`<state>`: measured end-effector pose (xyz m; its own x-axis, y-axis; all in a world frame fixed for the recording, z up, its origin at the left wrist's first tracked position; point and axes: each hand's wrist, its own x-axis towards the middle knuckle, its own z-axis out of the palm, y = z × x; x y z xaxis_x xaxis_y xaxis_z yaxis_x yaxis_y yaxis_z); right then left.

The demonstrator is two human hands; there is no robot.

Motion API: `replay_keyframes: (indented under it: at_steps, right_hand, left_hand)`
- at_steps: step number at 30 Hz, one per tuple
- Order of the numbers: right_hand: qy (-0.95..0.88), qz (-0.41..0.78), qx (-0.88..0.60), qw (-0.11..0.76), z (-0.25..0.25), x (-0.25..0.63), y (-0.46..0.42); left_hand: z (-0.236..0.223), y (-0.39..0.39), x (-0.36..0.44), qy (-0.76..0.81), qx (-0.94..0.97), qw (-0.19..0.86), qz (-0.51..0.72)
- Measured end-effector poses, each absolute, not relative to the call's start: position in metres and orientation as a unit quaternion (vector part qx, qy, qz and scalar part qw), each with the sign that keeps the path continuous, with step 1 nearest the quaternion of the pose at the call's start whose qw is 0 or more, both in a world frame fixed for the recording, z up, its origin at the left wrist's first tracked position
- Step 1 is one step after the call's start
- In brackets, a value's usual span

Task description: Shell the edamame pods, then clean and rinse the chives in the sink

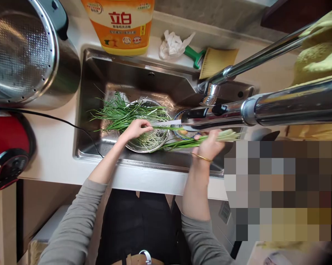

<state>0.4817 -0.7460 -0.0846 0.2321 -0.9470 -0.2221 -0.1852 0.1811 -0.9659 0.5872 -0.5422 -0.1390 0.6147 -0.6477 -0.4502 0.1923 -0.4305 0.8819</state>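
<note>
Under the running faucet (218,117), my right hand (210,145) is wrapped around a bunch of chives (179,144), their pale ends sticking out to the right. My left hand (139,129) pinches a thin green chive stalk over the metal bowl (147,150), where the water stream falls. More chives (113,110) lie across that bowl, their leaf tips spreading left over the sink floor. A patterned bowl (179,135) sits to the right, partly hidden by the faucet and the bunch.
The steel sink (99,60) is set in a white counter (146,180). Behind it stand a detergent bottle (121,27), crumpled white plastic (173,45), a green-handled peeler (193,55) and a yellow sponge (219,60). A steel pot (69,66) and black cord (58,119) are left.
</note>
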Motion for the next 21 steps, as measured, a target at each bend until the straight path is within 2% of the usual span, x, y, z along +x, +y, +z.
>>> replay_keyframes:
  at_steps: [5,10,12,15,17,19,21]
  right_hand:
    - [0.539,-0.352,-0.480,0.596,-0.045,0.464,-0.782]
    - [0.552,-0.337,-0.450,0.616,-0.035,0.452,-0.789]
    - [0.557,-0.330,-0.438,0.623,-0.035,0.452,-0.787]
    - [0.567,-0.300,-0.427,0.637,-0.042,0.459,-0.776]
    - [0.561,-0.269,-0.432,0.653,-0.049,0.466,-0.766]
    - [0.540,-0.241,-0.443,0.673,-0.058,0.474,-0.756]
    - [0.515,-0.220,-0.452,0.694,-0.066,0.480,-0.746]
  left_hand:
    - [-0.135,-0.530,0.599,-0.117,0.704,0.554,-0.428]
    - [-0.121,-0.507,0.607,-0.065,0.732,0.539,-0.411]
    - [-0.116,-0.495,0.609,-0.047,0.791,0.474,-0.384]
    - [-0.107,-0.486,0.606,-0.002,0.918,0.270,-0.291]
    - [-0.099,-0.487,0.601,0.019,0.955,0.182,-0.234]
    - [-0.091,-0.495,0.597,0.002,0.944,0.229,-0.236]
    - [-0.085,-0.505,0.593,-0.031,0.885,0.374,-0.275]
